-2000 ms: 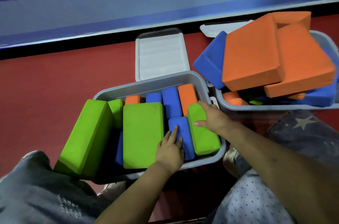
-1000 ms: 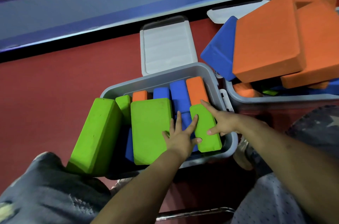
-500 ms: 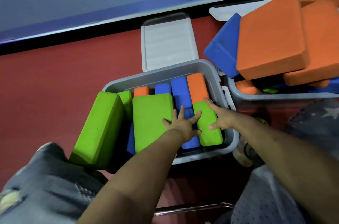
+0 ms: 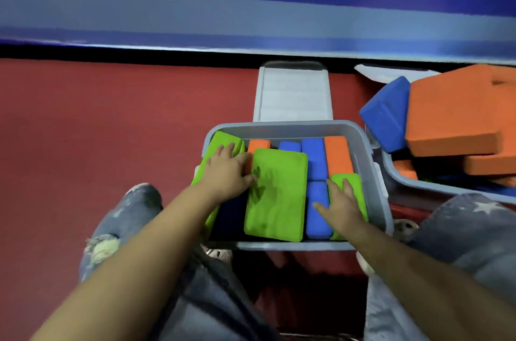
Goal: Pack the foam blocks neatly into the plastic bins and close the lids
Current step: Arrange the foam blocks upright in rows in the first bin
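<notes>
A grey plastic bin [image 4: 371, 161] stands on the red floor between my knees, its lid [image 4: 293, 92] hinged open behind it. Green, blue and orange foam blocks fill it. My left hand [image 4: 226, 170] lies flat across the tilted green block [image 4: 220, 145] at the bin's left edge, fingers spread, thumb touching the wide green block [image 4: 276, 198] in the middle. My right hand [image 4: 340, 203] presses flat on the small green block [image 4: 354, 184] and the blue block [image 4: 317, 215] at the right. A second bin [image 4: 402, 175] to the right is heaped with large orange blocks [image 4: 458, 108] and a blue one [image 4: 385, 114].
A blue and white padded wall [image 4: 251, 13] runs along the back, with a black strip at its foot. My knees in torn jeans [image 4: 122, 215] flank the near bin. Red floor [image 4: 97, 122] stretches to the left.
My left hand moved from the blue block in the middle over to the tilted green block at the left. The right hand slid nearer along the small green block. The view shifted.
</notes>
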Motion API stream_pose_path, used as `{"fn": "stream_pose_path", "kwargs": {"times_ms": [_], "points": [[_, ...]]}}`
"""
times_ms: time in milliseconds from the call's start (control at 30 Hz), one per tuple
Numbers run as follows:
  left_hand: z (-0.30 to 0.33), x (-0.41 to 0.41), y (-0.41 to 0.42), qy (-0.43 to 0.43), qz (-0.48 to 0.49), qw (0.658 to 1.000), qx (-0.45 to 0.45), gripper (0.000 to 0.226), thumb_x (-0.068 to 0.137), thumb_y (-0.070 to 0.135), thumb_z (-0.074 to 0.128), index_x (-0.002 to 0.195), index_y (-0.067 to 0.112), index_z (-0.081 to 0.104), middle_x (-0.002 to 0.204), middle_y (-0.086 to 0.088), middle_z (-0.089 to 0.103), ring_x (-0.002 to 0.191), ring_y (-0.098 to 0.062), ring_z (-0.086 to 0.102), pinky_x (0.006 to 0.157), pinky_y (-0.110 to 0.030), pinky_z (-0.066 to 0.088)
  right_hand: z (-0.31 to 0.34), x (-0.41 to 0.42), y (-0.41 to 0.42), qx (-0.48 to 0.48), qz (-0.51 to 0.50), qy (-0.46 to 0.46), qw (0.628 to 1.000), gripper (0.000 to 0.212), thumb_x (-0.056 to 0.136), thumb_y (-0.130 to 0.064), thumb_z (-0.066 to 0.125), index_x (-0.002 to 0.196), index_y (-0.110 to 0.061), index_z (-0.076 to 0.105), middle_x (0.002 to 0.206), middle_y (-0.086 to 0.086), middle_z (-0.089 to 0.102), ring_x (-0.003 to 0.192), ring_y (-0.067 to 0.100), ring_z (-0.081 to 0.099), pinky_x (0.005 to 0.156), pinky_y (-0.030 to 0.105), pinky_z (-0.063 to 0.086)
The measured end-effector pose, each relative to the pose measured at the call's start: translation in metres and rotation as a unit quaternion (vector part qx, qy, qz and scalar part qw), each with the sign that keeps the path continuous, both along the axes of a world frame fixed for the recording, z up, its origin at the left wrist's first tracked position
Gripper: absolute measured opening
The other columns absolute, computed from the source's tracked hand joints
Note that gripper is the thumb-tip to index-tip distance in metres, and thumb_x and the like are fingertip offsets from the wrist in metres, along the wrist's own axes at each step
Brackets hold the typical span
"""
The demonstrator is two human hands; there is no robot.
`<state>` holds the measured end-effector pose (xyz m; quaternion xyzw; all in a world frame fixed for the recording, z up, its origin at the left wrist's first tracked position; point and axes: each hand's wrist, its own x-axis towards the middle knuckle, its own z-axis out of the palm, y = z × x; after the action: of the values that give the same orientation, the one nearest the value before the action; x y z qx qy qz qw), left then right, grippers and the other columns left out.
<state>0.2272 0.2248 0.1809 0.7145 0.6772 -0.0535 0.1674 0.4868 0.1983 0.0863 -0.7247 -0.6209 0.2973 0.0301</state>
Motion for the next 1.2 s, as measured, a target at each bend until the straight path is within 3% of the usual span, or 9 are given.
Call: {"fn": "stream_pose_path", "kwargs": {"times_ms": [133,333,567,667,767,833,900,967,1200], "points": [[-0.003,-0.026,-0.009,-0.01,0.126,0.992,0.004,0.072,0.086,0.044,0.061,0.147,0.044,0.023,0.16,-0.004,-0.007,0.147,-0.034,-0.004,0.11,-0.064,0.015,0.0,-0.048,0.014,-0.038,-0.035,0.124,0.991,0.083,0.08,-0.033,0.073,0.146,-0.011,0.028,0.142,0.019,0.038,0.132,0.029,0.038,0.106,0.026,0.029],[-0.034,-0.057,-0.023,-0.128,0.174,0.976,-0.033,0.075,0.083,0.052,0.061,0.146,0.049,0.019,0.158,-0.014,0.01,0.135,-0.036,0.038,0.105,-0.04,0.039,-0.022,-0.067,0.047,-0.071,-0.162,0.172,0.969,0.082,0.075,-0.032,0.078,0.141,-0.01,0.034,0.134,0.012,0.053,0.121,0.027,0.053,0.098,0.031,0.043],[-0.035,-0.063,-0.012,-0.154,0.171,0.972,-0.053,0.092,0.072,0.063,0.067,0.145,0.053,0.012,0.155,-0.01,0.013,0.137,-0.026,0.037,0.106,-0.038,0.037,-0.031,-0.058,0.1,-0.053,-0.204,0.233,0.949,0.111,0.07,-0.04,0.08,0.152,-0.018,0.009,0.154,0.009,0.029,0.136,0.024,0.038,0.111,0.039,0.034],[-0.033,-0.061,-0.008,-0.152,0.177,0.971,-0.056,0.091,0.073,0.059,0.068,0.145,0.053,0.013,0.152,-0.012,0.02,0.133,-0.027,0.042,0.104,-0.036,0.038,-0.03,-0.053,0.108,-0.121,-0.187,0.269,0.937,0.127,0.052,-0.051,0.084,0.149,-0.039,0.004,0.139,0.004,0.05,0.092,0.011,0.063,0.077,0.028,0.055],[-0.033,-0.06,-0.005,-0.153,0.188,0.969,-0.05,0.089,0.075,0.055,0.069,0.145,0.052,0.015,0.148,-0.013,0.025,0.129,-0.029,0.045,0.101,-0.035,0.039,-0.026,-0.052,0.109,-0.177,-0.11,0.265,0.942,0.102,0.074,-0.036,0.079,0.147,-0.045,0.009,0.093,-0.006,0.057,0.034,0.0,0.035,0.033,0.015,0.029],[-0.033,-0.059,-0.004,-0.155,0.196,0.967,-0.051,0.088,0.076,0.054,0.068,0.146,0.05,0.016,0.145,-0.014,0.028,0.126,-0.03,0.048,0.1,-0.034,0.04,-0.021,-0.056,0.108,-0.186,-0.07,0.285,0.938,0.096,0.075,-0.03,0.078,0.144,-0.049,0.014,0.103,-0.004,0.057,0.038,0.0,0.042,0.037,0.015,0.035],[-0.032,-0.058,-0.003,-0.155,0.201,0.966,-0.055,0.087,0.078,0.054,0.067,0.147,0.048,0.016,0.141,-0.014,0.031,0.123,-0.032,0.05,0.099,-0.034,0.041,-0.007,-0.06,0.105,-0.174,-0.024,0.283,0.943,0.107,0.067,-0.033,0.083,0.144,-0.05,0.01,0.124,-0.002,0.056,0.083,0.004,0.064,0.071,0.022,0.054],[-0.031,-0.059,-0.003,-0.157,0.206,0.964,-0.057,0.087,0.078,0.054,0.067,0.148,0.047,0.016,0.139,-0.015,0.033,0.121,-0.033,0.051,0.1,-0.034,0.04,0.013,-0.064,0.098,-0.143,0.047,0.207,0.967,0.12,0.051,-0.053,0.081,0.146,-0.047,0.008,0.133,0.004,0.051,0.118,0.018,0.054,0.102,0.032,0.044],[-0.028,-0.064,-0.012,-0.158,0.217,0.962,-0.046,0.085,0.079,0.054,0.065,0.149,0.044,0.017,0.131,-0.019,0.041,0.116,-0.034,0.054,0.099,-0.035,0.04,0.059,-0.06,0.037,0.01,0.112,0.053,0.992,0.096,0.06,-0.048,0.081,0.136,-0.016,0.03,0.127,0.011,0.042,0.121,0.029,0.042,0.104,0.035,0.035]]}}
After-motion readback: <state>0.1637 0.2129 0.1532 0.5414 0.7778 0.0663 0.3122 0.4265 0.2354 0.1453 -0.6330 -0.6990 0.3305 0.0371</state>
